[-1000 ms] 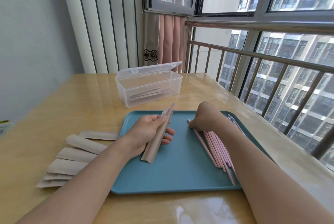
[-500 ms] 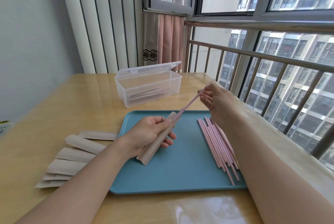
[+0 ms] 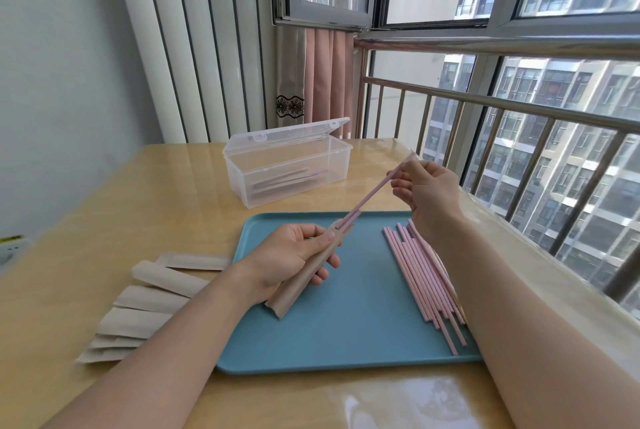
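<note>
My left hand (image 3: 291,259) grips a brown paper sleeve (image 3: 304,276) above the blue tray (image 3: 346,342), its open mouth pointing up and right. My right hand (image 3: 427,191) pinches the upper end of a pink straw (image 3: 372,194) whose lower end sits inside the sleeve's mouth, beside another pink straw end showing there. A pile of several loose pink straws (image 3: 426,283) lies on the right side of the tray, partly hidden by my right forearm.
Several flat brown paper sleeves (image 3: 145,304) lie fanned on the wooden table (image 3: 138,207) left of the tray. A clear plastic box (image 3: 287,165) with its lid open stands behind the tray and holds a few filled sleeves. A metal railing (image 3: 519,110) and window run along the right.
My right hand lifted one pink straw from the pile on the tray and brought its lower end into the mouth of the sleeve. My left hand kept hold of the sleeve.
</note>
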Available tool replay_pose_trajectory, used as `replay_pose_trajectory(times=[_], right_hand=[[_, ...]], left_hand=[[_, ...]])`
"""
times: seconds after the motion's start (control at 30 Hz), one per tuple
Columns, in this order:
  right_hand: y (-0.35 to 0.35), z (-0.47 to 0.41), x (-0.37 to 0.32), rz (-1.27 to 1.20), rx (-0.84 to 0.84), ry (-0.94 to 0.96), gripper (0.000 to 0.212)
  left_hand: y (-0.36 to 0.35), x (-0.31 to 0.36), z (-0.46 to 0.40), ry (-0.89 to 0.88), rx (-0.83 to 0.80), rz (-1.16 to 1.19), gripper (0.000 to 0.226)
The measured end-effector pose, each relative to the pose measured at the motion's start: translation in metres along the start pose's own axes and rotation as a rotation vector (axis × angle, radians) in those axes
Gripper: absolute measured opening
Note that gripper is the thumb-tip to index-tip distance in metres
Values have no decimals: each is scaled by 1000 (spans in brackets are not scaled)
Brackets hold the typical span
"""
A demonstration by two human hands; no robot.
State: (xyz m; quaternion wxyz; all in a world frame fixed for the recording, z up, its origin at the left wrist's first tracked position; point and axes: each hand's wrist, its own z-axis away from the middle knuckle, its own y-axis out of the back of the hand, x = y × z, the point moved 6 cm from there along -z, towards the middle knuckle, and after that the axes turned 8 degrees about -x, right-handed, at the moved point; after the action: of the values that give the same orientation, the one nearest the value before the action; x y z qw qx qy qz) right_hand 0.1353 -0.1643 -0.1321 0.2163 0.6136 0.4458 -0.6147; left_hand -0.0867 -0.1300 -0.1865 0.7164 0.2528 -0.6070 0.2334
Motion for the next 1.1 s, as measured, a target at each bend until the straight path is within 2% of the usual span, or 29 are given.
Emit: replay_pose_trajectory(times=[0.3,0.4,0.53,0.7,0.87,1.1], right_hand=[[-4,-2,5,51,-35,-15,5],[-10,-1,10,170,-69,-38,27],[-26,4,18,327,-213,-42,27],[-49,13,31,337,-428,-54,33],[-57,20,35,406,-505,-63,24],[-62,25,36,441,-505,-63,19]], left_hand=[[0,-1,0,-24,15,42,24],[0,0,0,-28,25,63,22],[5,-1,-2,-38,78,114,21],[13,-1,-4,-70,156,145,21],[18,0,-4,-82,168,145,20],[19,0,-3,-84,165,125,24]])
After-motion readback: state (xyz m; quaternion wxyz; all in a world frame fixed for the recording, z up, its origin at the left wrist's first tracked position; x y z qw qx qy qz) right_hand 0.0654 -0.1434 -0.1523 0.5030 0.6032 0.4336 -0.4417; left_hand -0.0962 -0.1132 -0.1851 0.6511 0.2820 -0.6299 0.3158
